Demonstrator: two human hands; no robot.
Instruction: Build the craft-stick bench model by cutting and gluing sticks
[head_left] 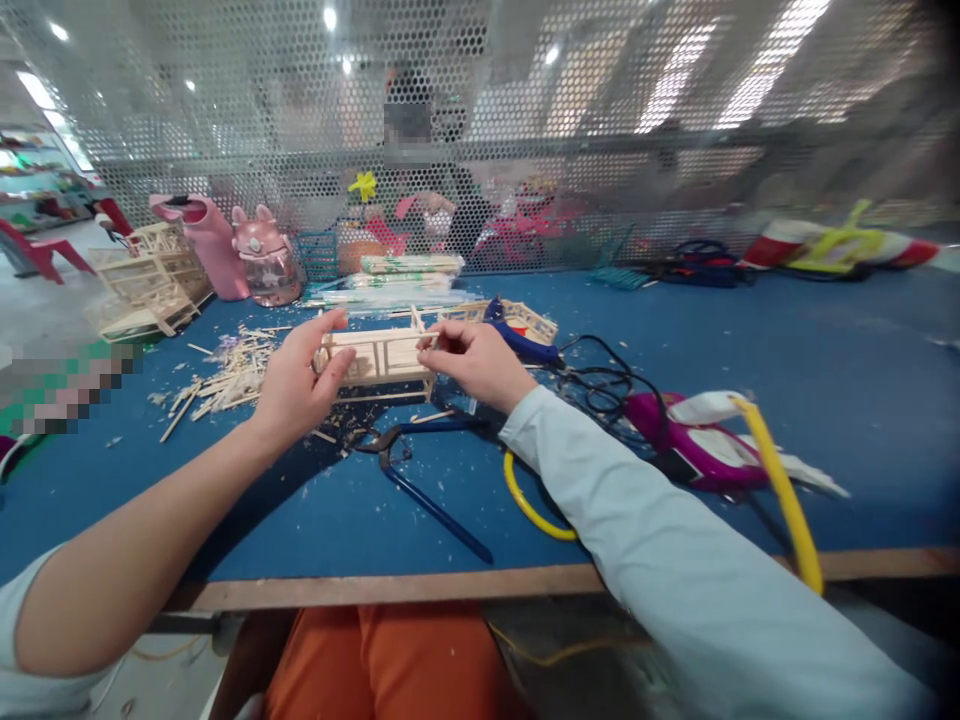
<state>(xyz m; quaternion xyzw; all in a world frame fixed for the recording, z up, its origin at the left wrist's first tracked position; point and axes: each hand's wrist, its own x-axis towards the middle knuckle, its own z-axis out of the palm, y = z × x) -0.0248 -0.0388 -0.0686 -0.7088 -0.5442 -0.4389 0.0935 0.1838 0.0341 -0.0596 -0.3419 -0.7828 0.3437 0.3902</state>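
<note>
Frame (397, 358) of thin wood sits between the hands at the counter (300, 530), its side panel, posts and lower rail already joined. The left hand's (296, 375) grip holds its left end; the right hand (480, 365) pinches its upper right corner, perhaps on a separate piece, I cannot tell. It looks mostly built; loose sticks (229, 372) lie unattached beyond the left hand.

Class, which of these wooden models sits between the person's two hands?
The front model, between the left hand and right hand; the far-left model and rear model stand farther back.
</note>
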